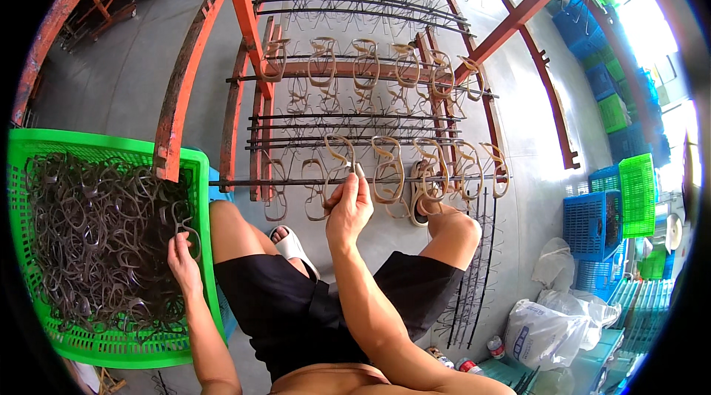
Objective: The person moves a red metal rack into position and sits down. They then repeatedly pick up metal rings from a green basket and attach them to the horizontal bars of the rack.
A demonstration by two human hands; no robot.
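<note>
My right hand (349,210) is raised in front of a rack, its fingertips pinched at the lower side of a tan loop-shaped piece (340,139) beside a dark rod (296,182). More tan loops (387,165) hang on that rod to the right of the hand. My left hand (185,265) is at the right side of a green basket (204,195), its fingers closed on a grey loop-shaped piece (195,238). A tangled heap of dark grey loops (104,247) fills the basket. The exact kind of these pieces is unclear.
An orange metal rack (241,10) carries further rods with hooks, and a row of tan loops (365,62) hangs behind. On the right are blue crates (589,225), a green crate (638,195) and white plastic bags (548,328). Hooked rods (474,276) lie beside my right leg.
</note>
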